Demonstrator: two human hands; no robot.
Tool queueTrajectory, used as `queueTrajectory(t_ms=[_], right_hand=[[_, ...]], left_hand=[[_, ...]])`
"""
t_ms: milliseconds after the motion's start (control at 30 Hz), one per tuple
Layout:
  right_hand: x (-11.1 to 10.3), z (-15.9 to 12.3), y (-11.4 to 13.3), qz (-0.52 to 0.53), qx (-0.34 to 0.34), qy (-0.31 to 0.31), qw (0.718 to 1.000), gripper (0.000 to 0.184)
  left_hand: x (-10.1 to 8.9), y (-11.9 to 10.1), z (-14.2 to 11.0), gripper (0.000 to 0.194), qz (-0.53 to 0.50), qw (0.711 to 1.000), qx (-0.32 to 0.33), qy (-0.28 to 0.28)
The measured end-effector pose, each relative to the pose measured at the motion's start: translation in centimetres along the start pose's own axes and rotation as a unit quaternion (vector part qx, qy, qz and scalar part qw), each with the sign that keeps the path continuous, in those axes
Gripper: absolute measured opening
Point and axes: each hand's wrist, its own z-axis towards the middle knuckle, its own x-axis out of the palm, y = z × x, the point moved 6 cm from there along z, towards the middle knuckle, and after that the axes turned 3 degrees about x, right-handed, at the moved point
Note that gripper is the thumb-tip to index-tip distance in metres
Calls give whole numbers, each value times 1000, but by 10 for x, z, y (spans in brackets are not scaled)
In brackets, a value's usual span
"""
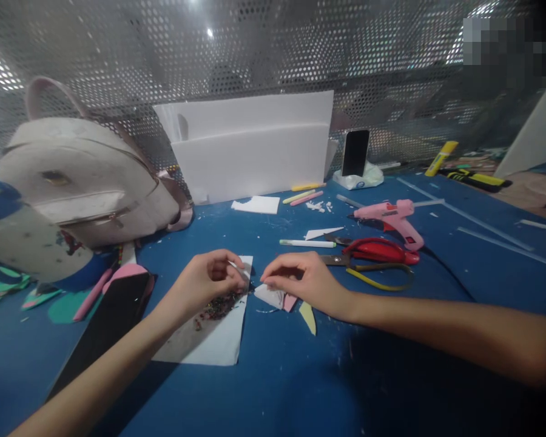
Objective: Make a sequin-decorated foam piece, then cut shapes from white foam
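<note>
The left hand (216,276) hovers over a white sheet (213,349) that carries a loose heap of small dark and coloured bits (218,306); its fingers are curled in towards the thumb, and whether anything sits between their tips I cannot tell. The right hand (307,280), just beside it, pinches the upper edge of a small white piece (269,296) between thumb and fingertips. That piece is just right of the sheet, with a pink scrap (290,302) partly behind it and a pale yellow scrap (308,318) lying nearer the wearer on the blue table (273,388). Beyond the right hand lie a capped white marker (307,244), scissors with a yellow handle (377,276), red-handled pliers (382,250) and a pink glue gun (391,217) — its dark cord runs off to the right. Farther back, large white boards (250,158) lean upright against a perforated metal screen (273,67), and a phone (355,153) stands against a white packet (359,177). On the left are a pale backpack (82,176), a white and blue container (40,249) and a long black object (104,325), lying at a slant near the left forearm
</note>
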Motion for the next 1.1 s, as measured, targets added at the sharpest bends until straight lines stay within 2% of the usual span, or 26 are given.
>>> queueTrajectory(t_ms=[200, 367, 467, 567, 667, 867, 1100], right_hand=[[1, 0, 2, -7, 4, -5, 1000, 9], [0, 0, 1, -12, -2, -4, 1000, 10], [-1, 0, 1, -17, -9, -6, 1000, 10], [0, 1, 1, -18, -12, -3, 1000, 11], [0, 1, 2, -27, -19, -6, 999, 11], [0, 0, 3, -44, -27, -9, 999, 10], [0, 0, 2, -44, -25, -13, 999, 10]], left_hand=[[-3, 0, 1, 15, 24, 1000, -4, 3], [-10, -11, -3, 14, 87, 996, 5, 2], [-9, -24, -6, 8, 219, 974, 54, 15], [0, -31, -8, 5, 306, 943, 113, 70], [9, -27, -9, 8, 318, 933, 131, 107], [15, -18, -9, 10, 313, 932, 139, 116], [14, -18, -9, 13, 293, 939, 126, 125]])
